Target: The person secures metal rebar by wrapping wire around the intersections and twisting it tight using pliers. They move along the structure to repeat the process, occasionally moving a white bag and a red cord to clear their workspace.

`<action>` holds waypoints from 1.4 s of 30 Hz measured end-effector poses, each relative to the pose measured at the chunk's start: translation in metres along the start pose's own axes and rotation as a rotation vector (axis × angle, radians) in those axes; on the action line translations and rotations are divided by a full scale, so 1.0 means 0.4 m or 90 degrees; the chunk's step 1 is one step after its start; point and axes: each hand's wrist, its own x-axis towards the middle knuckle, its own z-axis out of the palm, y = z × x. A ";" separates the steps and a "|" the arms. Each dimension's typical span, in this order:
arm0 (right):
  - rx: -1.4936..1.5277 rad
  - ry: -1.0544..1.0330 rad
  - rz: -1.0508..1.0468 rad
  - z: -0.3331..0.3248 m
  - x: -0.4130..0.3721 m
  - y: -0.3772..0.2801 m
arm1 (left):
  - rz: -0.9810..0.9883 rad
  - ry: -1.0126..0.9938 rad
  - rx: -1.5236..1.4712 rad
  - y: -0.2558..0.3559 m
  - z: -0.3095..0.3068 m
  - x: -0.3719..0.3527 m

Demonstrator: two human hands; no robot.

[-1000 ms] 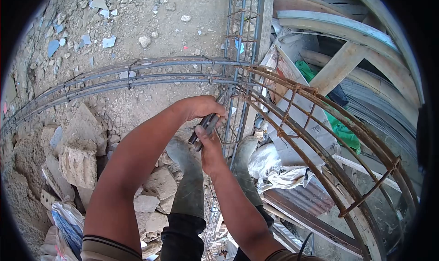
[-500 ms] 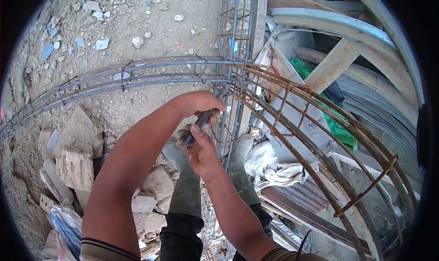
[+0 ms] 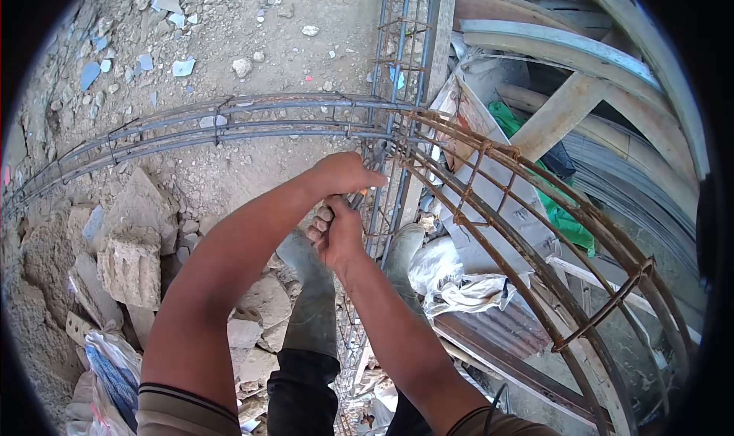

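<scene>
My left hand (image 3: 344,174) reaches in from the left, bent at the wrist, its fingers curled under and mostly hidden. Just below it, my right hand (image 3: 336,228) is closed around a dark grey tool (image 3: 356,200). Only a short piece of the tool shows between the hands, beside a small orange spot; its kind is hidden. Both hands are close together, left of the upright steel rebar cage (image 3: 397,61) and below the curved rebar cage (image 3: 283,132) that crosses it. Contact between the hands and the bars cannot be made out.
A rusty curved rebar cage (image 3: 527,241) sweeps to the lower right. Broken concrete (image 3: 131,272) lies at left. My boots (image 3: 310,306) stand among rubble. Wooden frames (image 3: 562,115), a green sheet (image 3: 564,218) and white plastic (image 3: 451,272) are at right.
The dark tool was mostly visible between my hands; now the hands cover most of it. My right hand has moved up and turned over. The view has shifted slightly.
</scene>
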 end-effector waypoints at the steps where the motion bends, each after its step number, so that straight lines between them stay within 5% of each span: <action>1: -0.142 0.072 -0.054 -0.021 0.024 0.016 | 0.106 0.163 0.202 0.014 0.040 -0.043; 4: -0.256 0.079 -0.160 -0.008 -0.065 -0.013 | 0.011 0.046 0.161 0.049 0.022 -0.003; 5: -0.147 -0.031 -0.150 -0.032 -0.086 -0.023 | 0.012 0.046 0.160 0.030 0.012 0.014; 7: 0.020 -0.143 -0.065 -0.055 -0.106 -0.065 | 0.075 -0.171 -0.344 -0.026 0.006 0.037; 8: 0.193 -0.264 0.020 -0.043 -0.111 -0.080 | 0.075 -0.169 -0.341 -0.039 0.006 0.047; 10: 0.235 -0.226 0.006 -0.001 -0.095 -0.073 | 0.019 -0.246 -0.544 -0.067 0.036 0.054; 11: 0.264 -0.325 0.023 -0.005 -0.069 -0.068 | 0.062 -0.267 -0.636 -0.060 0.049 0.047; 12: 0.291 -0.421 0.043 -0.015 -0.051 -0.067 | 0.065 -0.269 -0.640 -0.056 0.044 0.049; 14: 0.259 -0.285 0.024 -0.018 -0.029 -0.040 | 0.058 -0.223 -0.498 -0.068 0.013 0.021; 15: 0.134 -0.173 -0.007 -0.012 -0.009 -0.028 | 0.060 -0.128 -0.284 -0.057 -0.010 0.018; 16: 0.013 -0.055 -0.038 -0.013 0.003 -0.017 | 0.060 -0.130 -0.283 -0.038 0.002 0.003; 18: -0.105 0.058 -0.059 -0.012 -0.004 -0.022 | 0.086 0.129 0.196 0.038 0.030 -0.040; 20: -0.261 0.081 -0.126 -0.018 -0.042 -0.039 | 0.033 0.167 0.183 0.050 0.049 -0.004; 22: -0.249 0.031 -0.164 -0.030 -0.094 -0.062 | 0.004 -0.127 -0.175 0.047 -0.018 -0.021; 24: 0.073 -0.112 0.019 -0.020 -0.146 -0.095 | 0.017 -0.190 -0.349 -0.003 0.011 0.003; 26: 0.130 -0.146 0.027 -0.057 -0.102 -0.068 | 0.025 -0.248 -0.518 -0.036 0.034 0.022; 28: 0.226 -0.406 0.056 -0.099 -0.057 -0.043 | 0.079 -0.290 -0.714 -0.043 0.063 0.024; 32: 0.260 -0.350 0.062 -0.072 -0.051 -0.037 | 0.142 -0.275 -0.638 -0.051 0.051 0.016; 33: 0.145 -0.165 0.029 -0.037 -0.075 -0.044 | 0.107 -0.223 -0.573 -0.043 0.045 0.006; 34: 0.148 -0.162 0.030 -0.049 -0.066 -0.030 | 0.104 -0.226 -0.574 -0.033 0.051 -0.009; 36: -0.257 0.131 -0.119 -0.090 0.011 0.004 | 0.001 0.123 -0.031 0.036 0.018 -0.068; 37: -0.355 0.159 -0.250 -0.114 0.038 0.026 | 0.027 0.182 0.074 0.055 0.045 -0.063; 41: -0.343 0.025 -0.142 -0.074 -0.105 -0.051 | 0.023 0.126 0.072 0.043 0.045 0.008; 42: -0.346 0.025 -0.138 -0.059 -0.127 -0.073 | 0.043 0.039 -0.174 0.021 0.036 0.004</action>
